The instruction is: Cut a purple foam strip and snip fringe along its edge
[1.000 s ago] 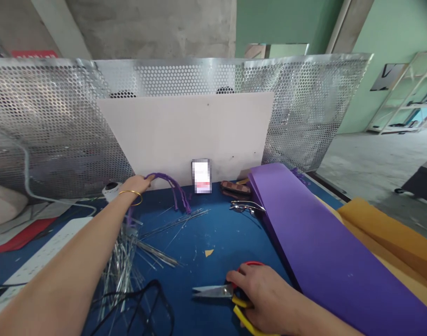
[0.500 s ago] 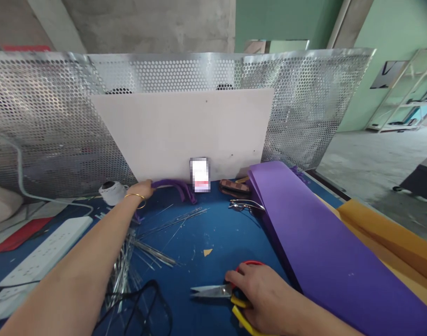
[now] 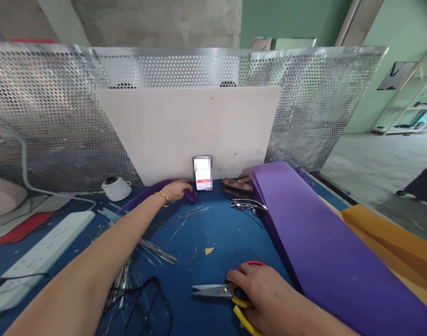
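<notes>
My left hand (image 3: 177,189) reaches to the back of the table, its fingers closed on the right end of a purple strip (image 3: 136,198). The strip runs leftward behind my wrist and forearm, and a bunched bit of it shows just right of my fingertips. My right hand (image 3: 257,294) rests near the front, closed round the red and yellow handles of the scissors (image 3: 216,290). Their blades point left, slightly parted, with nothing between them. A long folded purple sheet (image 3: 314,238) lies right of that hand.
A phone (image 3: 203,173) leans on a white board (image 3: 185,126). Thin metal wires (image 3: 160,252) and a black cord (image 3: 157,289) lie left of the scissors. A white cup (image 3: 117,190), a power strip (image 3: 41,261), glasses (image 3: 248,205) and a checkered case (image 3: 237,186) are around.
My left hand has moved right, from the strip's left end beside the cup to its right end near the phone. My right hand keeps the scissors in the same place.
</notes>
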`<state>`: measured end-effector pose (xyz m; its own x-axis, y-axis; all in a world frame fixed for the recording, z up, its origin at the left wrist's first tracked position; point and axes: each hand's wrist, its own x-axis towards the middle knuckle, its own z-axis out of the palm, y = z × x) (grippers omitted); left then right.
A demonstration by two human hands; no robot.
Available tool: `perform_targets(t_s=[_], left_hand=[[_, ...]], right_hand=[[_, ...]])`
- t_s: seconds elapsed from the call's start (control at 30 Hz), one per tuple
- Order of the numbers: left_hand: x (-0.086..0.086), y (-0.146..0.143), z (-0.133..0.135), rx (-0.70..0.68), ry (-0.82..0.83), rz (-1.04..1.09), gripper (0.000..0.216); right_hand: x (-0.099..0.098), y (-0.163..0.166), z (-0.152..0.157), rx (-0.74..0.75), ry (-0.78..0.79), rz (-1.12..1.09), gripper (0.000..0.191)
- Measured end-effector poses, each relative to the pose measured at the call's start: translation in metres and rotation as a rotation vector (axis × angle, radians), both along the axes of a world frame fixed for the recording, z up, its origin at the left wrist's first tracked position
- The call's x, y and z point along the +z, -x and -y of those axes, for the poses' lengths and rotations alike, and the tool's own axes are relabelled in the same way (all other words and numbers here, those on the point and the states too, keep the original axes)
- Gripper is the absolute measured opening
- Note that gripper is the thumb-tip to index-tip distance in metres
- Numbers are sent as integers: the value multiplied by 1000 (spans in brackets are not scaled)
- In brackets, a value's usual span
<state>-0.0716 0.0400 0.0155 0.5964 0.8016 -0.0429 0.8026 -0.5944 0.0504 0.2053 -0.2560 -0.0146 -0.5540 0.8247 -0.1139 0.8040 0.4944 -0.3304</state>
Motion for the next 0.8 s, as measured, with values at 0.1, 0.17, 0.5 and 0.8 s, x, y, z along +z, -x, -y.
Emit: perform_targets(t_s=[0.1,0.17,0.5,0.8], left_hand=[[0,0,0,71,44,-10,30],[-3,1,2,151,46,-11,31],[-21,-41,20,440,-38,0,32],[17,-68,40,233,-89,25,29]], right_hand=[[0,1,0,-2,-6,-11,37],[0,1,0,-1,-9,-16,36],[10,1,0,13,8,27,36],[8,2,-2,25,-25,46,35]])
